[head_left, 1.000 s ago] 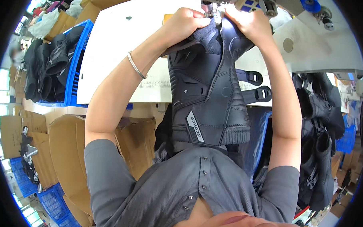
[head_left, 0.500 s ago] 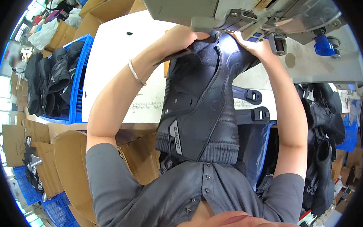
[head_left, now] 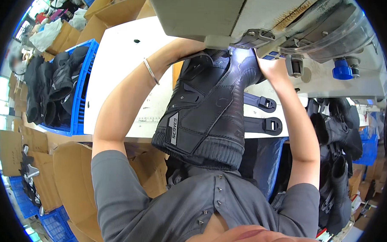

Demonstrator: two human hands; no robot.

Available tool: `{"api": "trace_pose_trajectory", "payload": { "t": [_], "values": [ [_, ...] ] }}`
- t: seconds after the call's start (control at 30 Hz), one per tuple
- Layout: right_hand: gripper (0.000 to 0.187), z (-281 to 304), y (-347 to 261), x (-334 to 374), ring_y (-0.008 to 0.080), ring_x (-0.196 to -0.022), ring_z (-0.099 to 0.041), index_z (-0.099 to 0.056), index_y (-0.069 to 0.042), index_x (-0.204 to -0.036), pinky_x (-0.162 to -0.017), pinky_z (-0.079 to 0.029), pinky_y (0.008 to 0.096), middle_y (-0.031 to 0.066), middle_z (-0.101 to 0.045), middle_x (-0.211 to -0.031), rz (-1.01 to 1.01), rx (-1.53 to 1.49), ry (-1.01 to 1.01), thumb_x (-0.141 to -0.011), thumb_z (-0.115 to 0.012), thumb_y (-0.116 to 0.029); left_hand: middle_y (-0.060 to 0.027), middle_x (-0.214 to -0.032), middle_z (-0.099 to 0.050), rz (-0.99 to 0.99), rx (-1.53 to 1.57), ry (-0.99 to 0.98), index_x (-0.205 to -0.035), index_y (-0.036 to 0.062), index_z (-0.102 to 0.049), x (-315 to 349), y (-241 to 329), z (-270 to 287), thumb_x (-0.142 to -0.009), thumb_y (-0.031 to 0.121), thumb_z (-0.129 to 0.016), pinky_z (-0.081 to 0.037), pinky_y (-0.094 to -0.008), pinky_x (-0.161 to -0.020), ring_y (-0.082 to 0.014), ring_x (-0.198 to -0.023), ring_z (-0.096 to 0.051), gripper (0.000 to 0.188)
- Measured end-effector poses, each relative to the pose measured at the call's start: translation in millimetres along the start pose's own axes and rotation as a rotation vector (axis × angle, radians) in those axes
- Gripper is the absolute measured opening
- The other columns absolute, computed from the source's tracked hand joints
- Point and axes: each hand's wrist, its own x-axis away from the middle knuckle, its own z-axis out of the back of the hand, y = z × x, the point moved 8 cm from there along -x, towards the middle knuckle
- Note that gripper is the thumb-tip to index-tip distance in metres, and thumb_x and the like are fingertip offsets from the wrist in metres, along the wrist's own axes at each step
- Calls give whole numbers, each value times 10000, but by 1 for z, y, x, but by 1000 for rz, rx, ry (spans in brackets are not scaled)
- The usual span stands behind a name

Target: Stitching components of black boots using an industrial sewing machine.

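A black boot upper (head_left: 206, 117), with a ribbed cuff and a pale label patch, stretches from my lap to the lit area beneath the sewing machine head (head_left: 197, 14). Its cuff end lies nearest to me. My left hand (head_left: 192, 46) grips the far left edge of the upper, its fingertips hidden under the machine. On the other side my right hand (head_left: 271, 67) is closed along the far right edge, with the fingers partly covered by the machine. Two black straps with buckles (head_left: 268, 125) lie on the white table to the right of the upper.
A blue crate (head_left: 80, 100) of black boots stands left of the table (head_left: 118, 88). An open cardboard box (head_left: 74, 176) sits at lower left. More black boots (head_left: 340, 130) hang or lie at the right. The machine's blue knob (head_left: 342, 70) juts out beyond my right hand.
The boot upper has turned slightly, its cuff end shifting left. Both hands are partly hidden by the machine now, the left one more than before. The whole view has shifted a little.
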Motion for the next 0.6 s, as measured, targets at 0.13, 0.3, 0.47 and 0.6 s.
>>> {"api": "trace_pose_trajectory", "payload": {
  "t": [0.13,0.3,0.47,0.6],
  "values": [
    [524,16,-86,34,328,-1019,-580,-606,-118,-1146,-906,-435,446,117,-580,-1174,456,117,-134,-644,-616,30,-83,-954,-645,29,-23,22,-1089,12,-614,-3,-3,1,-845,124,-594,-501,-257,-674,-118,-764,-590,269],
    [678,8,-97,24,312,-1067,-565,-560,-117,-1201,-888,-493,372,98,-549,-1220,425,62,-256,-550,-749,-122,-80,-937,-645,77,-64,-24,-1083,10,-615,6,0,2,-851,118,-586,-502,-248,-662,-106,-747,-589,258],
    [681,6,-94,31,191,-1035,-555,-584,-243,-1179,-768,-352,371,-35,-573,-1173,492,255,-44,-518,-748,-268,-77,-921,-645,148,-110,-74,-1077,9,-616,-11,0,-2,-856,113,-579,-502,-239,-650,-95,-731,-587,247],
    [674,5,-93,34,205,-1081,-534,-588,-244,-1168,-809,-357,382,-26,-578,-1160,468,290,-41,-515,-751,-272,-74,-908,-644,188,-141,-106,-1073,7,-617,-16,3,-8,-860,108,-573,-503,-231,-641,-86,-718,-585,239]
  ]
}}
